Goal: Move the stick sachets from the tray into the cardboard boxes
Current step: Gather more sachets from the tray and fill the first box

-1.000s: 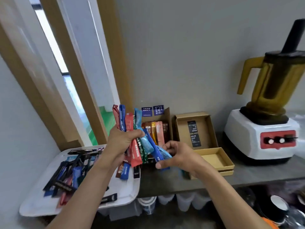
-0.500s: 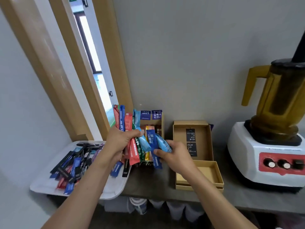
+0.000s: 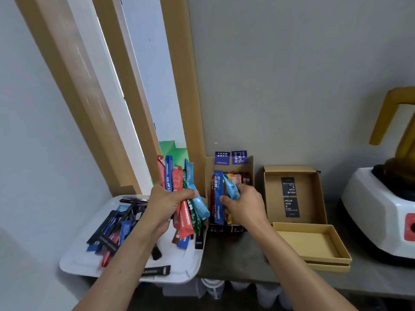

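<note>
Cardboard lid [image 3: 311,198] reads "HELLO JILIN X"; left fingers [image 3: 186,193] grip sachet bundle [image 3: 186,213], right fingers [image 3: 246,189] pinch blue sachets [image 3: 218,189].

The right hand [image 3: 243,208] partly hides the sachets [image 3: 237,178] in the cardboard box [image 3: 208,173].

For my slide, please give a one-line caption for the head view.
Left hand grips a bundle of stick sachets while right hand holds blue sachets at the cardboard box.
</note>
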Tool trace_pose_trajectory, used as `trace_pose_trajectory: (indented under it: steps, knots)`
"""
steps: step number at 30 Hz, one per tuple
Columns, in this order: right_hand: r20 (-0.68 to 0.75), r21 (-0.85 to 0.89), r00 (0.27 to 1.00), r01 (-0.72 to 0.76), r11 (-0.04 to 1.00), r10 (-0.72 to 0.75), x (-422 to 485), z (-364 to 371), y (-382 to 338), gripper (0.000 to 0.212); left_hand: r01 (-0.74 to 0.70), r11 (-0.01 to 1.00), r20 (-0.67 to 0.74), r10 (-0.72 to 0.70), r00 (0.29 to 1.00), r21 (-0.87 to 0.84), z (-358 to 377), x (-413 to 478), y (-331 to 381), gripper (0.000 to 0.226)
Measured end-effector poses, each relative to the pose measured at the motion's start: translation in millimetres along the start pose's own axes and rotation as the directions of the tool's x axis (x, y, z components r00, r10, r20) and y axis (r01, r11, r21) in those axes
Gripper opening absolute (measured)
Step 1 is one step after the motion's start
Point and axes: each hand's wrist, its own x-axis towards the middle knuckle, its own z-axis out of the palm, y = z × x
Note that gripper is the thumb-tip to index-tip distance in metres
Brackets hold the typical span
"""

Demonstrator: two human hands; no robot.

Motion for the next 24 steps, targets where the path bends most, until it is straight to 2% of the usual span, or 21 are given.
trace_pose_trajectory:
  steps: [4, 7, 13, 15, 17, 19, 24]
  knots:
    - [-0.107, -0.126, 0.994, -0.038, 0.991, 0.024, -1.9, 15.7, 3.7, 0.047, 0.011, 1.0, 0.07, -0.011, 0.997, -0.003, -8.9, 10.7, -5.3, 0.05]
    - [-0.142, -0.129, 0.99, -0.029, 0.991, 0.01, -8.6, 19.5, 7.4, 0.048, 0.012, 1.0, 0.109, -0.012, 0.994, 0.004, -12.6, 17.0, -8.6, 0.046]
    - [-0.012, -0.021, 0.998, -0.059, 0.998, 0.059, -9.5, 26.5, 0.9, 0.05, 0.009, 1.0, 0.128, -0.006, 0.992, -0.022, -11.5, 24.9, -11.2, 0.044]
    - [0.046, 0.152, 0.997, -0.072, 0.986, 0.066, -9.7, 21.5, -2.7, 0.04, 0.002, 0.999, 0.129, 0.003, 0.992, -0.037, -11.3, 25.7, -9.6, 0.042]
    - [0.121, 0.397, 0.985, -0.163, 0.903, 0.125, -12.5, 11.2, -8.2, 0.024, 0.0, 0.999, 0.13, 0.006, 0.991, -0.051, -11.1, 25.9, -8.6, 0.041]
    - [0.206, 0.596, 0.962, -0.268, 0.757, 0.178, -14.5, 2.1, -11.3, 0.018, 0.003, 0.998, 0.135, 0.005, 0.991, -0.058, -10.4, 24.4, -7.9, 0.041]
    - [0.382, 0.824, 0.915, -0.401, 0.401, 0.13, -7.5, -8.0, -9.8, 0.028, 0.005, 0.996, 0.126, 0.006, 0.992, -0.084, -5.4, 21.3, -7.3, 0.046]
